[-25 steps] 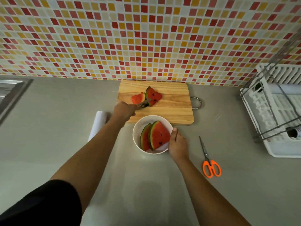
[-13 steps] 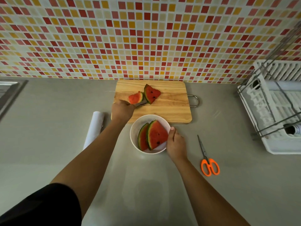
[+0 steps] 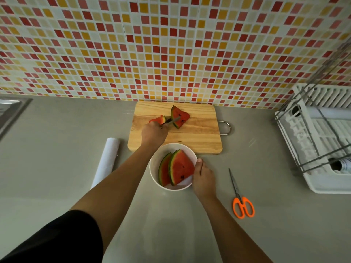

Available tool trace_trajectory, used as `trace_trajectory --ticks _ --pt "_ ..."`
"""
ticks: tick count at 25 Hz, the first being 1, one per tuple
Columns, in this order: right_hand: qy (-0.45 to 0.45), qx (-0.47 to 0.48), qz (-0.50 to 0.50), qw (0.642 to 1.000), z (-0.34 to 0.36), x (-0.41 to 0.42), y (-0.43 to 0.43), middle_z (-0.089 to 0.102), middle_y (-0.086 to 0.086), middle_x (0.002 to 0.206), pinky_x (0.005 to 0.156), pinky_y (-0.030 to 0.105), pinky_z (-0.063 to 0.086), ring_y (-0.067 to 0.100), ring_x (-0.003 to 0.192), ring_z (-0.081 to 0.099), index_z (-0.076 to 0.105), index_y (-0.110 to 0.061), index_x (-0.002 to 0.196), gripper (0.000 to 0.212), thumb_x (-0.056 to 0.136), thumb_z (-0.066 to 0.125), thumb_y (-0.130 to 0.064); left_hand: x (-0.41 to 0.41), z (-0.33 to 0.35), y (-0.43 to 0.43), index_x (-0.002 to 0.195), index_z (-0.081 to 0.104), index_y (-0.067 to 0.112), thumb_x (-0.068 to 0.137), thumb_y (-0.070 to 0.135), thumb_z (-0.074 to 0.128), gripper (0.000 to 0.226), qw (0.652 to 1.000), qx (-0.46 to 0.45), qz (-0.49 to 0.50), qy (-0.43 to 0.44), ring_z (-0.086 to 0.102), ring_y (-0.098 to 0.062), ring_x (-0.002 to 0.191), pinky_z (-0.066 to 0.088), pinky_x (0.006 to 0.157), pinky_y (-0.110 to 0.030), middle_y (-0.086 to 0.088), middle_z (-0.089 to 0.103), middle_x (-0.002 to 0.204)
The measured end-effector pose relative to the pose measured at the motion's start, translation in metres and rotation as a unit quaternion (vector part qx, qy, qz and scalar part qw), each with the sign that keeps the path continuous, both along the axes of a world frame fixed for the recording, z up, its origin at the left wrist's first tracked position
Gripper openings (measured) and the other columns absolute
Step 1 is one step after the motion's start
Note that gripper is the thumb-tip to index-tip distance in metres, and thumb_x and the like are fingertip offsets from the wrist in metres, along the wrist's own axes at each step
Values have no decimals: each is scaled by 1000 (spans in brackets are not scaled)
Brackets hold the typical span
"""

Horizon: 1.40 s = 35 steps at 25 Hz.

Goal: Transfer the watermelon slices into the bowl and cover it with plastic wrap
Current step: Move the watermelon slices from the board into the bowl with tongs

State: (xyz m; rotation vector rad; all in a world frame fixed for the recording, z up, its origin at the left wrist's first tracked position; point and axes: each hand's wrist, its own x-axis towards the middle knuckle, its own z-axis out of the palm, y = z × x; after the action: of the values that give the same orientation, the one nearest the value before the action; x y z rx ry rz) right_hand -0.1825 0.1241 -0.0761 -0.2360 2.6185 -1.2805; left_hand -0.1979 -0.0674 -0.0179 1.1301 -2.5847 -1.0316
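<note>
A white bowl (image 3: 191, 156) stands on the counter in front of the wooden cutting board (image 3: 197, 137). Two watermelon slices (image 3: 180, 168) lean inside it. My right hand (image 3: 203, 176) grips the bowl's right rim. My left hand (image 3: 153, 132) is over the board's left part and holds a metal utensil, probably a fork (image 3: 173, 120), whose tip touches a large slice (image 3: 179, 116) on the board. A smaller slice (image 3: 158, 120) lies just beyond my left knuckles. A roll of plastic wrap (image 3: 106, 161) lies on the counter to the left.
Orange-handled scissors (image 3: 240, 196) lie right of the bowl. A white dish rack (image 3: 321, 137) fills the right edge. A sink rim (image 3: 11, 112) shows at far left. The tiled wall runs right behind the board.
The utensil tip has moved right, from between the two slices onto the large one. The view has shifted slightly. My right hand stays on the bowl.
</note>
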Motion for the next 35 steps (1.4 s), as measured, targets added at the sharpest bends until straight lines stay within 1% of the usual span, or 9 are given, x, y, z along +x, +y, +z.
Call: trace_trajectory --ticks 2,6,10,13,20,22,26,31,35 --pt "0 4 2 1000 -1 0 1 66 16 83 62 28 36 32 78 61 59 -8 86 41 99 27 -30 -3 -2 -3 95 68 3 94 32 49 35 999 -32 -24 1 61 -30 83 42 66 -30 -13 67 87" --pt "-14 3 2 1000 1 1 1 63 7 79 62 26 37 20 71 56 58 -15 85 39 99 26 -33 -6 -2 -6 71 57 9 92 30 50 30 997 -72 -14 -6 53 -25 66 33 55 -28 -10 63 74" --pt "-16 8 6 1000 1 1 1 63 7 80 63 27 40 21 72 58 59 -12 91 41 99 26 -33 -14 -1 6 101 64 -1 92 21 52 27 973 -197 -118 28 61 -36 78 42 62 -34 -20 65 92" --pt "-16 13 13 1000 2 0 1 64 9 83 64 27 40 19 72 57 60 -11 92 40 99 26 -32 -16 -2 5 115 60 2 92 14 49 28 938 -272 -215 -11 62 -37 91 50 73 -39 -20 62 103" --pt "-13 -2 19 1000 3 0 2 66 11 85 63 27 40 22 73 59 60 -11 94 40 99 26 -32 7 7 -24 125 57 8 97 27 45 36 931 -287 -223 -34 62 -36 92 48 77 -39 -19 62 106" --pt "-10 0 18 1000 3 0 2 67 13 87 64 28 41 26 77 61 60 -10 95 41 99 26 -32 19 6 -25 115 63 3 95 27 48 35 951 -256 -175 -11 61 -34 83 49 73 -37 -21 65 101" --pt "-10 -1 23 1000 4 -2 0 67 13 88 70 34 47 29 82 62 60 -10 94 40 99 26 -31 23 5 -13 101 66 2 93 24 52 27 983 -167 -78 17 44 -20 67 34 63 -29 -19 67 89" --pt "-20 1 20 1000 2 -3 1 64 9 80 67 32 46 26 76 61 59 -12 85 41 99 26 -32 3 1 -5 87 60 6 91 19 49 18 989 -135 -63 10 56 -25 70 38 57 -28 -9 60 79" --pt "-22 -5 24 999 1 -3 1 60 4 73 60 27 41 20 68 59 55 -15 80 39 99 26 -33 -11 0 1 84 57 9 90 18 53 11 987 -138 -73 -36 48 -20 66 35 55 -26 1 44 63"
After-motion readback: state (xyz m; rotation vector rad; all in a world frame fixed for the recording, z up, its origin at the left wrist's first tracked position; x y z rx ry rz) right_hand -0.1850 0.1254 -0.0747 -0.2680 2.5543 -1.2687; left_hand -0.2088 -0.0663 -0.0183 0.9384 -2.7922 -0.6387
